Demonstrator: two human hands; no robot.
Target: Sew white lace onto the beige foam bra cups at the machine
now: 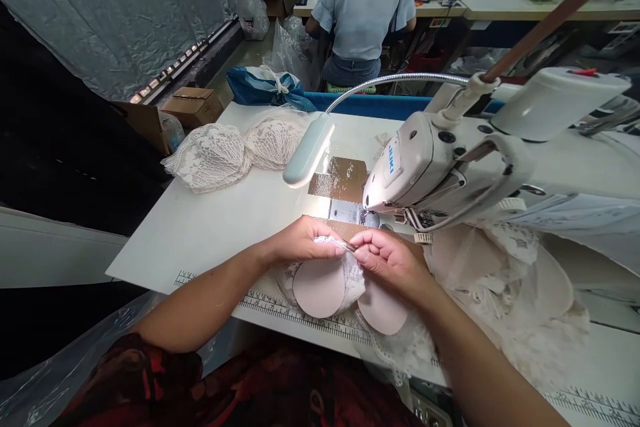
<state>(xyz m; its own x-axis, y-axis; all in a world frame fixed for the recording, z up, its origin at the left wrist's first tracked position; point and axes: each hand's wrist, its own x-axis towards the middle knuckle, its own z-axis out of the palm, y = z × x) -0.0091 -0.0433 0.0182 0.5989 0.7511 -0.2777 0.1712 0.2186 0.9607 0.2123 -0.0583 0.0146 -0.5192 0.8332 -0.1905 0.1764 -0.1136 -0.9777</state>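
A white lace bra (320, 288) with smooth pale pink cups lies at the front of the sewing table, partly over its printed ruler. My left hand (311, 241) is closed on the bra's upper lace edge, thumb on top. Close beside it, my right hand (383, 255) pinches at the same edge, fingertips nearly meeting the left thumb. Something small, dark and metallic-looking shows between the fingertips; its kind is unclear. Just beyond both hands is the needle area of a white sewing machine (400, 160), with the metal needle plate (345, 212) lit below its head.
Two bundles of white lace pieces (207, 157) sit at the table's far left. A lamp (310, 150) on a bendable arm overhangs the middle. More lace bras (500, 273) are heaped on the right. Behind the table, a co-worker (367, 13) sits facing away, near cardboard boxes (193, 105).
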